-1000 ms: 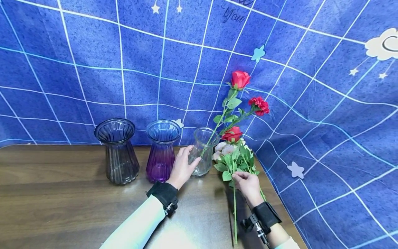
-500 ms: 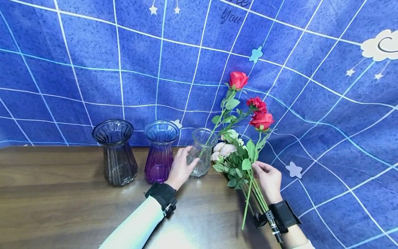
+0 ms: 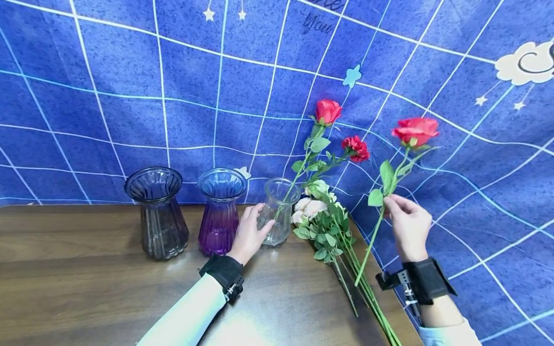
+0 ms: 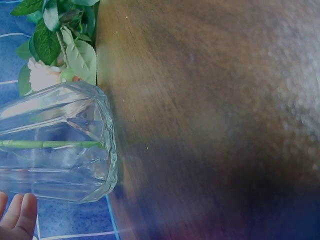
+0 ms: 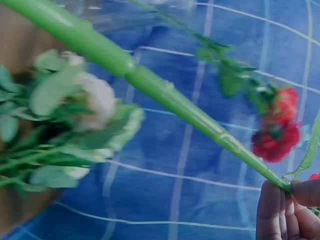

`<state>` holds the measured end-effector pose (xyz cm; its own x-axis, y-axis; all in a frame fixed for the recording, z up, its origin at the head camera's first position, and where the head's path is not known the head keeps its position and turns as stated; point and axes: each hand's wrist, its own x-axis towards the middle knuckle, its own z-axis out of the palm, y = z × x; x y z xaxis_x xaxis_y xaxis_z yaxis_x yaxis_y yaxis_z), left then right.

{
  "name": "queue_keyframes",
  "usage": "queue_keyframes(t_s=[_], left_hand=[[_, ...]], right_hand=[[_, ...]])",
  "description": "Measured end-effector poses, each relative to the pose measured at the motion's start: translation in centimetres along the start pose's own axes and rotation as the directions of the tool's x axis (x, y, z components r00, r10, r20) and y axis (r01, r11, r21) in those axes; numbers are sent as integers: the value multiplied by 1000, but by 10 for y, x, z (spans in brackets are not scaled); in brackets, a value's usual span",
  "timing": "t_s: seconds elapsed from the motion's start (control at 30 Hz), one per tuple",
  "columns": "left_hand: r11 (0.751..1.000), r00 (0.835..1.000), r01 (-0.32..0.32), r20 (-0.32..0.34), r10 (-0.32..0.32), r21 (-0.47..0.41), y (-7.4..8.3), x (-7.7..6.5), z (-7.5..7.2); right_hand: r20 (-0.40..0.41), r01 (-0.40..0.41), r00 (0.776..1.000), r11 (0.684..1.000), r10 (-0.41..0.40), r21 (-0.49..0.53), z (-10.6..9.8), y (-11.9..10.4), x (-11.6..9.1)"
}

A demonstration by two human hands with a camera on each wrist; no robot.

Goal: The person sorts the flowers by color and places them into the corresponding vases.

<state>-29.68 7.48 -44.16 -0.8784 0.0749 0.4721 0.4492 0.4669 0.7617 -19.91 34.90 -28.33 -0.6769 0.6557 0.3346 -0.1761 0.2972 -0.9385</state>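
My left hand grips the clear glass vase low on its side, thumb in front and fingers at its left. In the left wrist view, fingertips lie right at the glass. A green stem stands inside, reaching close to the base. Out of the vase's mouth leans a red rose, with a red carnation beside it. Raised at the right, my right hand pinches another red rose by its stem, just below the leaves. Its stem's lower end slants down over the table's right side.
A purple-blue vase and a dark grey vase stand left of the clear one. Pale flowers with leaves and long green stems lie on the wooden table. Blue grid cloth hangs behind and at the right.
My right hand has lifted the pinched rose up and to the right, away from the flowers on the table. The left hand stays at the clear vase.
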Motion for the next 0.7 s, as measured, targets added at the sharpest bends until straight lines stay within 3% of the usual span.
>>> queue_keyframes(t_s=[0.33, 0.7], left_hand=[[1000, 1000, 4, -2, -4, 0, 1, 0, -3], [999, 1000, -12, -1, 12, 30, 1, -1, -1]], right_hand=[[7, 154, 987, 964, -159, 215, 29, -63, 16], [-17, 276, 959, 914, -284, 298, 77, -87, 17]])
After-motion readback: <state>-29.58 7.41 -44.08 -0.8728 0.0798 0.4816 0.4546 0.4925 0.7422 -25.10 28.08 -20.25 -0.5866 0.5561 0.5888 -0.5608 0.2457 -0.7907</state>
